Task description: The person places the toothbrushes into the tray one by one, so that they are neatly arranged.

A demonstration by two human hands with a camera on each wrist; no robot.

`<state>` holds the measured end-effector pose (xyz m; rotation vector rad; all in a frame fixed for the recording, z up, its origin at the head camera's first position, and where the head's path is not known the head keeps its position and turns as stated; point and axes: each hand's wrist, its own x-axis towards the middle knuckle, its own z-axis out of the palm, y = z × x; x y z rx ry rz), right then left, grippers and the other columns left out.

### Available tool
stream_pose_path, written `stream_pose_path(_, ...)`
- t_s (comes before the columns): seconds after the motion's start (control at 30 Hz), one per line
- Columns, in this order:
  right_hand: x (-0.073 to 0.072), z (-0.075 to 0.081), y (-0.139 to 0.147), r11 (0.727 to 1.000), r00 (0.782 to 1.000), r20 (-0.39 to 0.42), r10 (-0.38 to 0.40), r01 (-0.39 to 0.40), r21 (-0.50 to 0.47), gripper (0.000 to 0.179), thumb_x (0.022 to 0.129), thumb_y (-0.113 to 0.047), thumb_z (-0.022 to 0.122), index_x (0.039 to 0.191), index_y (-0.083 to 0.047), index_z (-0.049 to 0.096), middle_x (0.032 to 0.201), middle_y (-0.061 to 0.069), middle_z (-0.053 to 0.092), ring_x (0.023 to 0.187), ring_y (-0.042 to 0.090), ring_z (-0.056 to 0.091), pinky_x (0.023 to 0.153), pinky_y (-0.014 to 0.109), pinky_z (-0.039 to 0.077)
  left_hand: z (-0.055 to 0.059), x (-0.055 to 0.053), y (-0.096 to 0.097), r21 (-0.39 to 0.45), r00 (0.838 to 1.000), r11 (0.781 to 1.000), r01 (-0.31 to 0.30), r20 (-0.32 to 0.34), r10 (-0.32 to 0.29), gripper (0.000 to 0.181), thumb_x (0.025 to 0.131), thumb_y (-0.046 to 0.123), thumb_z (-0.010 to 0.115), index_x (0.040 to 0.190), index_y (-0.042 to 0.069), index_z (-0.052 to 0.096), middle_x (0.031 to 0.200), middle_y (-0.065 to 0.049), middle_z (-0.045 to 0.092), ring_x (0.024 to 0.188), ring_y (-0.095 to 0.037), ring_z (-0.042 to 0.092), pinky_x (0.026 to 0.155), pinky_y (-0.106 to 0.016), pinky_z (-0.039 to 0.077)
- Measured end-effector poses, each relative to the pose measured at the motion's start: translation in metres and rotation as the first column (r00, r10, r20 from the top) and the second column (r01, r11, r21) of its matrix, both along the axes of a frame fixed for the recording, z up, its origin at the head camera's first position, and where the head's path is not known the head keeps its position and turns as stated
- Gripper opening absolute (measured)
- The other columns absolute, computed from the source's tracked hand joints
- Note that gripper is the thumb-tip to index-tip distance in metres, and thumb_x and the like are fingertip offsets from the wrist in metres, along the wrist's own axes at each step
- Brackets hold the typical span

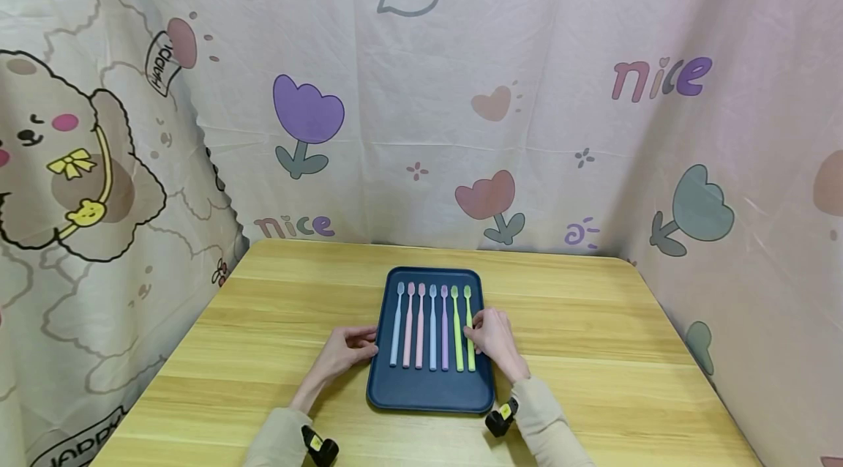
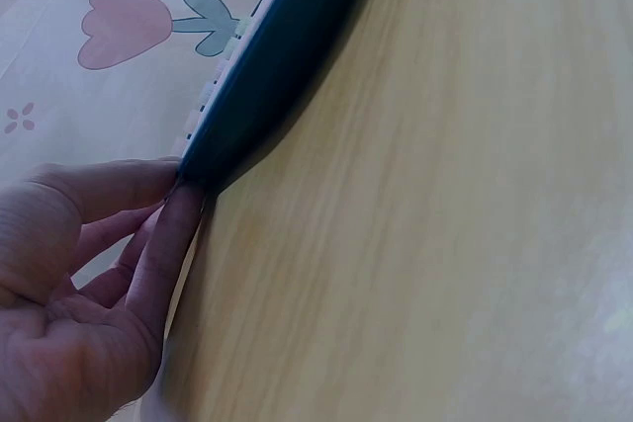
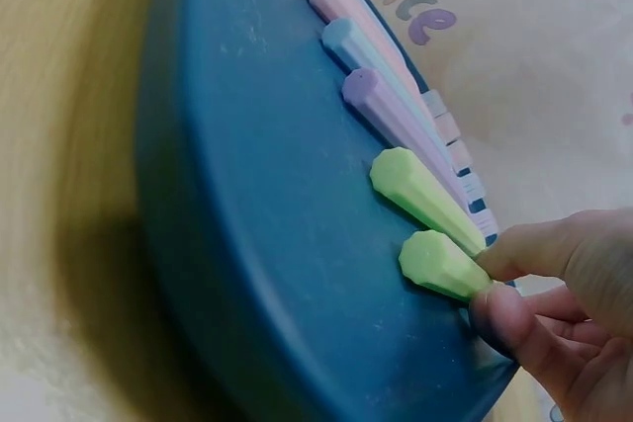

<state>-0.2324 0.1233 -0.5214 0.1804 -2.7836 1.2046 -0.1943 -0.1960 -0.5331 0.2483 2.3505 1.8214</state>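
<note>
A dark blue tray (image 1: 428,395) lies on the table, bearing a row of toothbrushes side by side, heads toward the far end. From the left come a light blue toothbrush (image 1: 396,335), two pink ones, a blue one (image 1: 432,335), a purple one (image 1: 444,335) and two yellow-green ones. My left hand (image 1: 342,351) pinches the tray's left edge between thumb and fingers, as the left wrist view shows. At the right side, my right hand (image 1: 495,339) reaches over the rim. Its thumb and finger pinch the handle of the rightmost green toothbrush (image 3: 440,262).
The wood-grain table (image 1: 579,394) extends around the tray on all sides. Behind it and along both sides hang printed curtains (image 1: 421,116) with flowers and lettering. A black wrist camera (image 1: 502,417) sits close to the tray's near right corner.
</note>
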Motion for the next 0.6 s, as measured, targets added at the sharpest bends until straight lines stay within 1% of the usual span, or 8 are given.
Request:
stream_pose_path(0.13,0.0007,0.0002,0.0001,1.000,1.000,-0.009,0.002,-0.002,0.003,0.013,0.084,-0.006,0.078,0.086,0.007,0.073,0.055,0.006,0.066,0.035,0.006,0.054,0.038,0.022,0.047,0.0002,0.0001,0.0000,0.001,1.000,1.000,-0.001,0.000,0.001,0.048,0.090,0.004,0.072,0.132,-0.014,0.057,0.123,-0.034,0.066,0.092,-0.017,0.068,0.073,-0.019,0.058)
stream_pose_path(0.3,0.0032,-0.0006,0.0026,1.000,1.000,-0.025,0.019,-0.020,-0.016,0.014,0.085,-0.006,0.077,0.088,0.007,0.074,0.057,0.006,0.066,0.036,0.005,0.053,0.038,0.021,0.046,0.0008,0.0005,0.0003,-0.010,1.000,1.000,-0.002,0.002,0.002,0.048,0.090,0.004,0.072,0.132,-0.014,0.058,0.123,-0.033,0.066,0.090,-0.013,0.068,0.073,-0.019,0.058)
stream_pose_path(0.47,0.0066,-0.0017,0.0060,0.998,0.997,-0.054,0.051,-0.053,-0.036,0.011,0.085,-0.005,0.077,0.085,0.006,0.074,0.057,0.006,0.067,0.036,0.006,0.055,0.038,0.021,0.046,0.0005,0.0007,0.0001,-0.003,1.000,1.000,0.000,-0.001,0.000,0.049,0.089,0.004,0.073,0.132,-0.014,0.057,0.123,-0.034,0.066,0.091,-0.016,0.068,0.073,-0.019,0.058)
stream_pose_path(0.6,0.0079,-0.0006,0.0072,0.996,0.997,-0.043,0.065,-0.067,-0.053,0.009,0.084,-0.004,0.076,0.082,0.004,0.074,0.057,0.006,0.067,0.037,0.008,0.058,0.039,0.022,0.048,0.0006,0.0009,-0.0001,0.003,1.000,1.000,-0.005,-0.005,0.005,0.048,0.089,0.004,0.073,0.132,-0.014,0.058,0.122,-0.034,0.066,0.092,-0.019,0.068,0.072,-0.018,0.057)
